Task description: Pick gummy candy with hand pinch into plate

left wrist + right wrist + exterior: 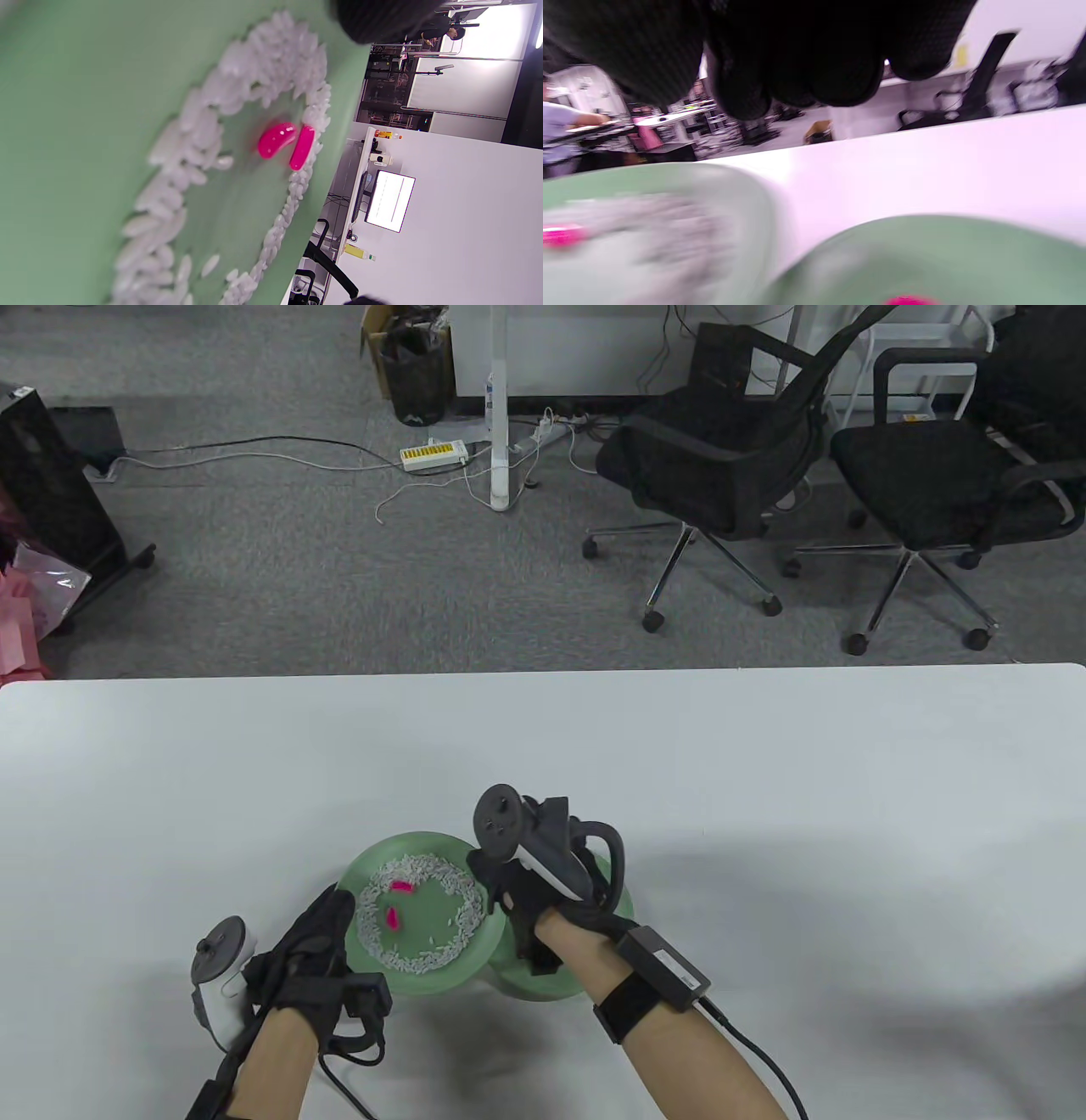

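2 green plates sit touching on the white surface, hands at each.

2 pink gummy candies lie inside a ring of white grains on the left plate; 1 more candy shows in the right plate. Left hand rests at the left plate's rim, fingers stretched out. Right hand hovers over the right plate, fingers bunched; whether its grip holds anything cannot be told.

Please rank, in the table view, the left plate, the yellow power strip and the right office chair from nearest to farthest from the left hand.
1. Left plate: right beside the left hand.
2. Yellow power strip: on the floor beyond the table.
3. Right office chair: far right, beyond the table.
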The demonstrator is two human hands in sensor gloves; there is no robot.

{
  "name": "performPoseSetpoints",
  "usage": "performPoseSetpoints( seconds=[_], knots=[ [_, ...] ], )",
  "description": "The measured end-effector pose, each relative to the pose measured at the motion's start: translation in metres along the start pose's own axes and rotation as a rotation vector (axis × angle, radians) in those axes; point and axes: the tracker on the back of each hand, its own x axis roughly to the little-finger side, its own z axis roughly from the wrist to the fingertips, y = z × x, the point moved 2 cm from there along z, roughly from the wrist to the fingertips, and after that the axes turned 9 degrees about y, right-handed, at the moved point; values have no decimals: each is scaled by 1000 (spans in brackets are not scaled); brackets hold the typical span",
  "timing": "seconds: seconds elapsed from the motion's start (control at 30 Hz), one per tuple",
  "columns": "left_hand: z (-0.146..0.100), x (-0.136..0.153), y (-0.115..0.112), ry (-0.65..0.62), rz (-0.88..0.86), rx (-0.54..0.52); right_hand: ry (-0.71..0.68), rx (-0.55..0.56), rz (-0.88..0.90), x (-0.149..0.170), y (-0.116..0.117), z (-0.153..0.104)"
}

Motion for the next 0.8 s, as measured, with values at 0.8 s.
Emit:
performPoseSetpoints(
  seconds=[0.8],
  knots=[
    [-2,1,-1,-9,34,-34,-35,-57,-260,-85,68,-18]
  ],
)
